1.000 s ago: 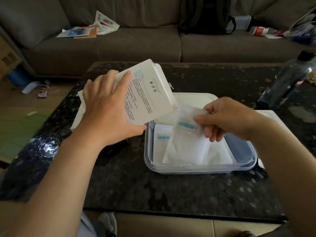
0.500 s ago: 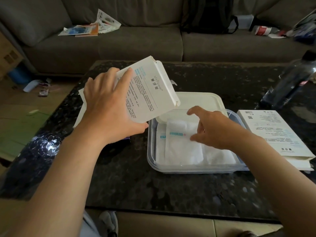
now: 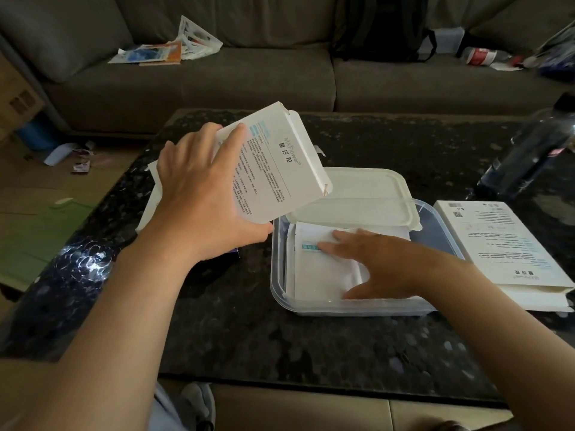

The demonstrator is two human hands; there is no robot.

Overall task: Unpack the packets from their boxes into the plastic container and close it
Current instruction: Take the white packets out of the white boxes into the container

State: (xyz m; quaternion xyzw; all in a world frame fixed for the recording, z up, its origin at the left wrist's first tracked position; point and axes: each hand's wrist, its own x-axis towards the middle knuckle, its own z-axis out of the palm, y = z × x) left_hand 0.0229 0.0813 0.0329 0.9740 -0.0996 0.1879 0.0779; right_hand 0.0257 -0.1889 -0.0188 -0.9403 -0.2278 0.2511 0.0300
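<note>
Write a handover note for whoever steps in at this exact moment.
Left hand: grips a tilted white printed cardboard box above the table.
Right hand: open, flat on white paper packets inside the clear rectangular plastic container.
White lid leans on the far rim, off.
Second white box lies to the right.
Done: several packets in.
Left: empty any remaining boxes, close.

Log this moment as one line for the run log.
left hand: holds white cardboard box | right hand: flat on white packets | clear plastic container: open
</note>
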